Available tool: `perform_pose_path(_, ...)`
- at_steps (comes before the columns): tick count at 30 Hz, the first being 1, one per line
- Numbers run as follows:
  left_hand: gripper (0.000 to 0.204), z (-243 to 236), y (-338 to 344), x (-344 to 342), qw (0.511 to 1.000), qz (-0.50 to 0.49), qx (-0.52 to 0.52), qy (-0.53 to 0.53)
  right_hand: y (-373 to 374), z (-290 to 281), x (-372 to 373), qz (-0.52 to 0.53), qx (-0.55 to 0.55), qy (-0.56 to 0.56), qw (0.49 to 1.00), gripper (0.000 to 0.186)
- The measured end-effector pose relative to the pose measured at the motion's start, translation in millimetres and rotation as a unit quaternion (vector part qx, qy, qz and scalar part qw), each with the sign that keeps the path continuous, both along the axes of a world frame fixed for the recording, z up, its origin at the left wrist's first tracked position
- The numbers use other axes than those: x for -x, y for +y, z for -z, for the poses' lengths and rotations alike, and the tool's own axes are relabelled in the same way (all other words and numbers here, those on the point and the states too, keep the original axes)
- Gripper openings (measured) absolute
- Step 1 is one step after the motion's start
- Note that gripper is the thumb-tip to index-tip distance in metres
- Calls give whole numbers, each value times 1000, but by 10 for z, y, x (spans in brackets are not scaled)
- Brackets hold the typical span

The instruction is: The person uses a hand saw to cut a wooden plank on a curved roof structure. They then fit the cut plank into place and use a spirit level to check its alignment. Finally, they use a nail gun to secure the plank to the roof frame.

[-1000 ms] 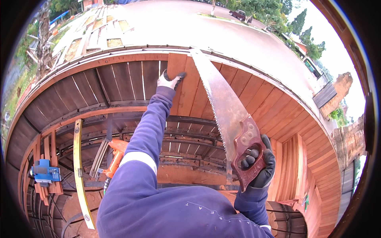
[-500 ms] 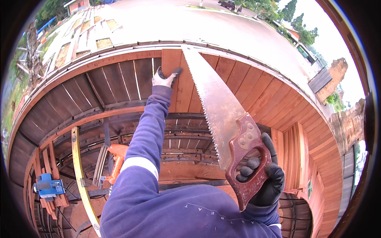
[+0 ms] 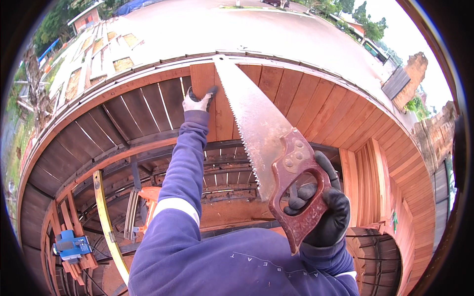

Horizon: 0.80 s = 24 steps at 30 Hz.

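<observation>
The right hand [image 3: 330, 212] grips the handsaw [image 3: 264, 126] by its handle [image 3: 296, 154]; the blade [image 3: 249, 106] slants across reddish planks [image 3: 316, 106], hiding some. The left hand [image 3: 198, 101] clasps the end plank [image 3: 202, 78]. The left sleeve [image 3: 182, 167] partly covers an orange tool [image 3: 149, 194], perhaps a nailer; farther left are a yellow level [image 3: 104, 209] and blue power tool [image 3: 72, 246].

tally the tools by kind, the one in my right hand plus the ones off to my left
Handsaw: 1, in the right hand
Yellow level: 1
Power tools: 2, a blue tool and an orange tool partly hidden by the left sleeve
Total: 4
</observation>
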<state>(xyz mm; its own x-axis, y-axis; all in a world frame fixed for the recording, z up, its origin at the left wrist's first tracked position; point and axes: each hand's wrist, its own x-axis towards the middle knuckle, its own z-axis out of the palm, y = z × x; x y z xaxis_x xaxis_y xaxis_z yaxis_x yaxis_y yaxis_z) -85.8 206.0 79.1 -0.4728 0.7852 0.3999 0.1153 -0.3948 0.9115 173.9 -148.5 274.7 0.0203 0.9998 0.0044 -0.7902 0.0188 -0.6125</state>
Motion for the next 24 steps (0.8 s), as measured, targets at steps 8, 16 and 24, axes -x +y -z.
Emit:
perform_pose_path(8,48,44,33,30,1000,3,-5,-4,-1,0,6,-5,-17,1,1000,65)
perform_pose_path(16,51,-89,-90,-104,999,-9,18,29,-47,88,-42,-24,-26,-3,999,63)
perform_pose_path(24,55,63,71,210,995,-42,44,74,-655,-98,-527,20,0,57,998,71)
